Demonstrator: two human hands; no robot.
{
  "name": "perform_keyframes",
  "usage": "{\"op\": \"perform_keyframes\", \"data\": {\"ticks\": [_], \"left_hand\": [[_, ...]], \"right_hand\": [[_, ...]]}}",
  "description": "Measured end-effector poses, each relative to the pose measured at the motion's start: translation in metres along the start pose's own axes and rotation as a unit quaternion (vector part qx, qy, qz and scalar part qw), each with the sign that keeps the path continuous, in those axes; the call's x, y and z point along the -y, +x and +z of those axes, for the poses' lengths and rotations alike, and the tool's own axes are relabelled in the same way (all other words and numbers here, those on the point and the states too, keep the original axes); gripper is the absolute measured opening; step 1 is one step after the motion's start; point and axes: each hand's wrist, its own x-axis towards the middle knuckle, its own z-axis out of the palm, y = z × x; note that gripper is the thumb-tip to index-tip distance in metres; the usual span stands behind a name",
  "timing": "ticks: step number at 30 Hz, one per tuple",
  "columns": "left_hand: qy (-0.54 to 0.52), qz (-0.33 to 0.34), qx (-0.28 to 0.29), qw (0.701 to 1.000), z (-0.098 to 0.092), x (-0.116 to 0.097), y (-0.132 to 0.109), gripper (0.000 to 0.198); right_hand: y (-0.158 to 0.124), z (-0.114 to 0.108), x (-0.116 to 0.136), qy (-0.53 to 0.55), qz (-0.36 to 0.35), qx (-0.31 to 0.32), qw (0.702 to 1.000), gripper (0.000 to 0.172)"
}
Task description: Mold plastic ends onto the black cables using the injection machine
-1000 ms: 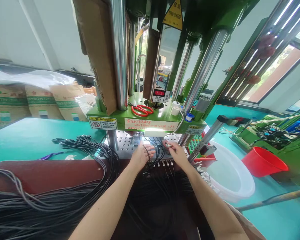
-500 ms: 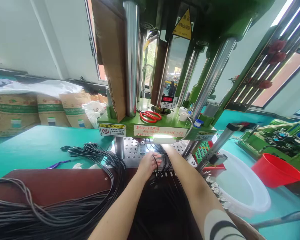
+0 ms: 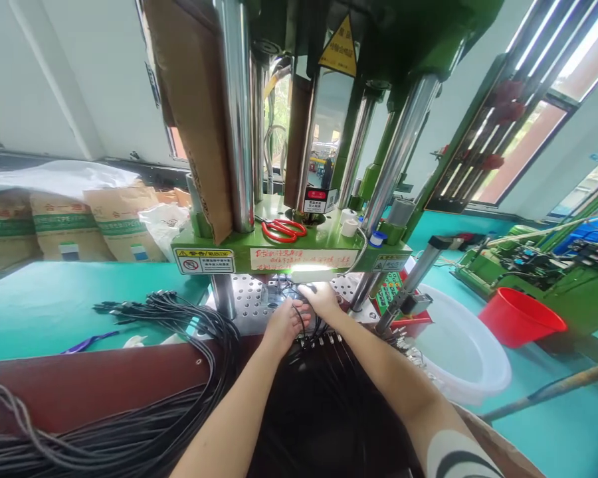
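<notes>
Low in the green press, my left hand (image 3: 285, 324) has its palm toward the right and its fingers loosely curled around a thin black cable (image 3: 300, 317). Just beyond it, my right hand (image 3: 323, 302) reaches in beneath a lit white lamp (image 3: 313, 275). Its fingers are bent together on something dark that I cannot make out. Both hands are over a perforated metal plate (image 3: 246, 295) with a shiny mould block (image 3: 273, 292) on it. Several more black cables with metal connector ends (image 3: 321, 340) lie in a row below the hands.
A large bundle of black cables (image 3: 179, 405) lies to the left on a brown board (image 3: 104, 355). Red-handled scissors (image 3: 284, 230) rest on the press ledge. Steel columns (image 3: 236, 133) flank the work area. To the right are a white tub (image 3: 478, 352) and a red bucket (image 3: 521, 318).
My right hand has drawn back from under the lamp, so its fingers now show beside my left hand. My left hand keeps its place at the cable. The whole view has shifted.
</notes>
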Motion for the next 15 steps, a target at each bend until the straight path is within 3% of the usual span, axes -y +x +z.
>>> {"op": "perform_keyframes", "data": {"ticks": [5, 8, 9, 10, 13, 15], "left_hand": [[0.008, 0.009, -0.013, 1.0, 0.0, 0.0, -0.004, 0.015], [0.008, 0.016, -0.022, 1.0, 0.0, 0.002, -0.004, 0.015], [0.005, 0.018, -0.024, 1.0, 0.0, 0.003, -0.003, 0.015], [0.002, 0.019, -0.026, 0.999, 0.0, 0.004, -0.002, 0.014], [-0.009, 0.02, -0.031, 0.999, 0.002, 0.007, 0.002, 0.012], [-0.014, 0.02, -0.033, 0.999, 0.004, 0.007, 0.004, 0.011]], "right_hand": [[-0.114, -0.07, -0.013, 0.08, 0.029, -0.133, 0.987, 0.028], [-0.196, -0.13, -0.051, -0.052, 0.137, -0.268, 0.952, 0.032], [-0.223, -0.15, -0.067, -0.128, 0.168, -0.309, 0.927, 0.036], [-0.248, -0.168, -0.084, -0.211, 0.194, -0.321, 0.903, 0.04], [-0.302, -0.205, -0.121, -0.405, 0.25, -0.241, 0.846, 0.043], [-0.308, -0.211, -0.126, -0.414, 0.246, -0.213, 0.85, 0.041]]}}
